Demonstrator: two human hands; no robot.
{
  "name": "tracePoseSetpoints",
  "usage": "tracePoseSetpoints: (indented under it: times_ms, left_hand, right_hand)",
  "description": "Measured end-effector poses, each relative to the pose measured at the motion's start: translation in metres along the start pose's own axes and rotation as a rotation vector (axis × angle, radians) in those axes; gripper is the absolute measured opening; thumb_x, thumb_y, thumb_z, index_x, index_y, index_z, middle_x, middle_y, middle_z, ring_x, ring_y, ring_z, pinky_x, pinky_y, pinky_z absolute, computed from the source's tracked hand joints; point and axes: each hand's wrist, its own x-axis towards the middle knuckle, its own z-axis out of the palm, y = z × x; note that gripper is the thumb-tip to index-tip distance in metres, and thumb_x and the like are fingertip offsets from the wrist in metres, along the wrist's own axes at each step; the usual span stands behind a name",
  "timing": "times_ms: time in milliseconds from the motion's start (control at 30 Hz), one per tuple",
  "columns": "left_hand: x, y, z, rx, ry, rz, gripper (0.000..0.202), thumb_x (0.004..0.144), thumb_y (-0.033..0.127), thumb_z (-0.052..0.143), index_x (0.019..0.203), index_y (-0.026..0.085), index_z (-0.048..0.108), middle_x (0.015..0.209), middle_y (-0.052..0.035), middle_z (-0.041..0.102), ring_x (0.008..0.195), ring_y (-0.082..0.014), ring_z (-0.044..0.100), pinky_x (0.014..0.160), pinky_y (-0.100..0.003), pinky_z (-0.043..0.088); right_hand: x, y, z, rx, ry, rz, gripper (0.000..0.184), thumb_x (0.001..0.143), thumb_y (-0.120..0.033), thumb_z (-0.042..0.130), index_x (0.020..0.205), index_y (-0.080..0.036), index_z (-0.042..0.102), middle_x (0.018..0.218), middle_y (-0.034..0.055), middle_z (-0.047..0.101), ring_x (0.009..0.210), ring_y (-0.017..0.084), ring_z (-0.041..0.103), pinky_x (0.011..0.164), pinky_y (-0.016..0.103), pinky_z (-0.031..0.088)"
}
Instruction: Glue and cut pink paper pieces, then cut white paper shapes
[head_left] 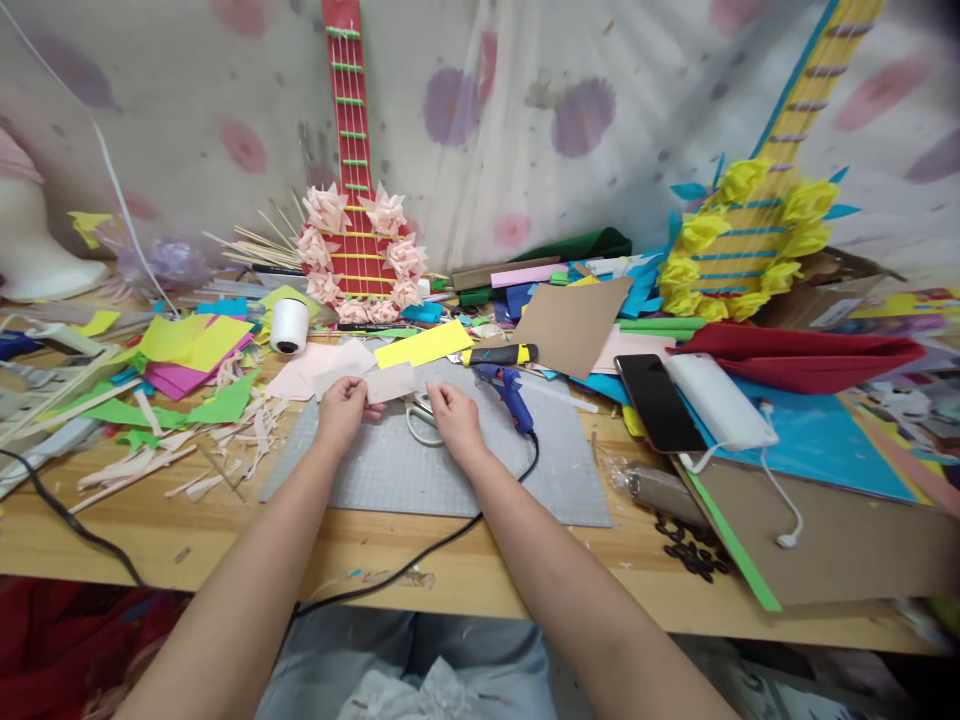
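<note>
My left hand [343, 415] pinches a small pale pink piece of paper [391, 384] by its left end, above the grey cutting mat [450, 480]. Just past the paper's right end, my right hand [456, 418] has its thumb and fingers pressed together; anything between them is too small to make out. Partly hidden beside my right fingers lies a pair of scissors [422, 432] with pale handles. A blue glue gun [510, 395] rests on the mat to the right. Behind the hands are a yellow-and-black utility knife [499, 354] and a yellow paper strip [424, 343].
A red paper guitar [352, 150] with pink flowers stands at the back, a yellow one [739, 240] at the right. Paper scraps [217, 440] litter the left. A phone [658, 400] and white power bank [720, 400] lie right. The glue gun's black cord [420, 560] crosses the front.
</note>
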Motion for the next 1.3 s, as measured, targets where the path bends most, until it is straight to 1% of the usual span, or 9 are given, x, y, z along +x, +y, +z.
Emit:
tracePoseSetpoints:
  times_ms: [233,367,533,733,900,1000,1067,1133,1300]
  left_hand:
    - [0.003,-0.006,0.004,-0.018,0.100,0.031,0.007,0.076,0.017,0.051,0.082,0.013,0.050,0.053,0.0033,0.057,0.041,-0.0107,0.059,0.039,-0.018,0.048]
    - [0.004,-0.008,0.002,0.016,0.118,0.042,0.015,0.077,0.018,0.050,0.091,0.012,0.051,0.054,0.0029,0.056,0.042,-0.0120,0.059,0.039,-0.020,0.048]
    - [0.000,-0.007,0.001,-0.017,0.128,0.063,0.030,0.079,0.019,0.048,0.108,0.014,0.048,0.063,0.0021,0.057,0.048,-0.0120,0.062,0.042,-0.021,0.051]
    - [0.004,0.001,-0.008,0.024,0.131,0.068,0.026,0.079,0.020,0.046,0.105,0.015,0.049,0.070,-0.0006,0.058,0.050,-0.0124,0.063,0.044,-0.023,0.051]
    - [0.021,0.012,-0.043,0.435,0.175,0.130,0.029,0.077,0.025,0.047,0.104,0.017,0.050,0.069,-0.0037,0.060,0.055,-0.0185,0.062,0.052,-0.033,0.052]
    - [0.027,0.019,-0.063,0.826,0.222,0.200,0.025,0.073,0.025,0.051,0.096,0.016,0.057,0.085,-0.0125,0.062,0.082,-0.0295,0.062,0.077,-0.048,0.048]
    - [0.029,0.022,-0.069,0.988,0.247,0.288,0.026,0.070,0.026,0.056,0.094,0.015,0.059,0.104,-0.0181,0.056,0.103,-0.0351,0.053,0.088,-0.051,0.041]
    - [0.032,0.024,-0.069,1.078,0.186,0.402,0.034,0.068,0.031,0.060,0.098,0.015,0.059,0.115,-0.0192,0.050,0.114,-0.0358,0.045,0.095,-0.049,0.036]
    - [0.048,0.028,-0.057,1.230,-0.297,0.553,0.066,0.058,0.040,0.069,0.115,0.015,0.049,0.123,-0.0163,0.050,0.118,-0.0318,0.044,0.097,-0.039,0.035]
  right_hand:
    - [0.000,0.004,0.000,0.011,-0.068,-0.043,0.004,0.081,-0.028,0.046,0.082,-0.024,0.047,0.070,-0.0024,0.056,0.065,0.014,0.053,0.063,0.025,0.037]
    - [-0.002,0.008,0.000,0.074,-0.064,-0.066,0.022,0.075,-0.019,0.050,0.097,-0.023,0.045,0.082,-0.0008,0.058,0.074,0.014,0.056,0.068,0.026,0.042]
    - [-0.009,0.010,0.000,0.031,-0.084,-0.113,0.020,0.074,-0.017,0.050,0.093,-0.022,0.049,0.083,-0.0002,0.058,0.074,0.013,0.055,0.072,0.027,0.043]
    - [-0.008,0.008,-0.002,0.010,-0.073,-0.107,0.014,0.074,-0.016,0.048,0.086,-0.021,0.052,0.080,0.0001,0.057,0.070,0.012,0.054,0.068,0.026,0.043]
    - [-0.007,0.006,-0.004,0.039,-0.098,-0.067,0.013,0.074,-0.017,0.050,0.086,-0.021,0.052,0.077,-0.0009,0.057,0.068,0.011,0.054,0.066,0.025,0.042]
    - [-0.008,0.006,-0.005,0.018,-0.111,-0.055,0.012,0.074,-0.018,0.050,0.086,-0.021,0.053,0.076,-0.0012,0.057,0.067,0.011,0.053,0.065,0.025,0.042]
    - [-0.008,0.005,-0.004,-0.007,-0.115,-0.067,0.011,0.074,-0.018,0.050,0.085,-0.021,0.053,0.076,-0.0011,0.058,0.067,0.011,0.053,0.064,0.025,0.041]
    - [-0.009,0.005,-0.005,-0.036,-0.118,-0.091,0.011,0.075,-0.019,0.051,0.085,-0.021,0.054,0.076,-0.0011,0.058,0.067,0.011,0.053,0.064,0.024,0.040]
    - [-0.011,0.000,-0.006,-0.119,-0.132,-0.110,0.010,0.076,-0.020,0.052,0.085,-0.022,0.056,0.075,-0.0013,0.060,0.067,0.012,0.053,0.063,0.025,0.039]
